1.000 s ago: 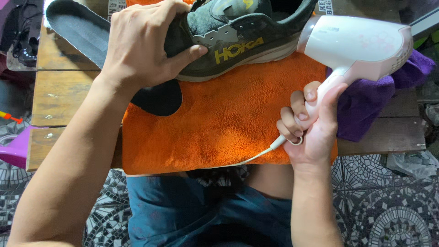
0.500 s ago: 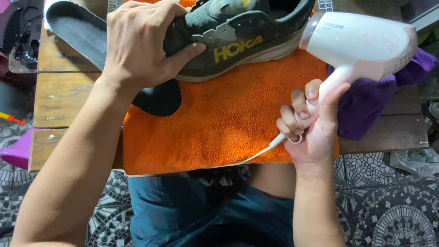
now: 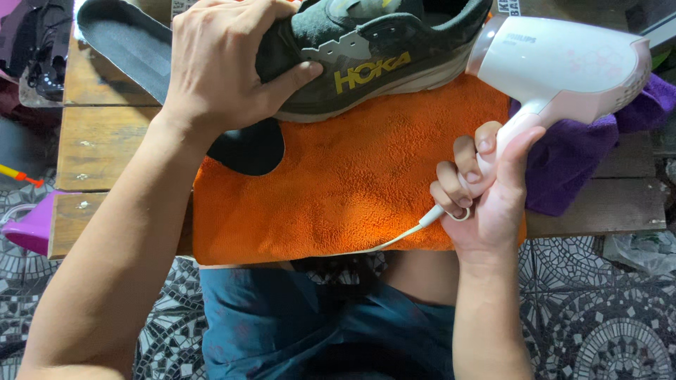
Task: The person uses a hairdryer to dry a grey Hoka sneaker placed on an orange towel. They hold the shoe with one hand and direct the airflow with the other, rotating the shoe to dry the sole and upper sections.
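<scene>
In the head view, the left hand (image 3: 225, 67) reaches in from the near left with the forearm stretched diagonally across the counter (image 3: 105, 141). It is closed over the toe end of a dark grey shoe (image 3: 380, 56), palm down, thumb pressed against the side near the pale sole edge. The shoe lies on its side at the far edge of an orange towel (image 3: 352, 183), with yellow lettering along its flank and a small grey patch above that.

The right hand (image 3: 486, 190) comes up from the near right, fingers curled tight round the handle of a white hair dryer (image 3: 563, 67). The dryer's nozzle sits just beside the shoe's heel opening. A white cord (image 3: 394, 239) trails from the handle over the towel's near edge.

A black insole (image 3: 134, 49) lies to the far left, partly under the left wrist. A purple cloth (image 3: 577, 162) is bunched under the dryer on the right.

Compared with half a second ago, both hands keep the same grips, and the dryer has barely shifted.
</scene>
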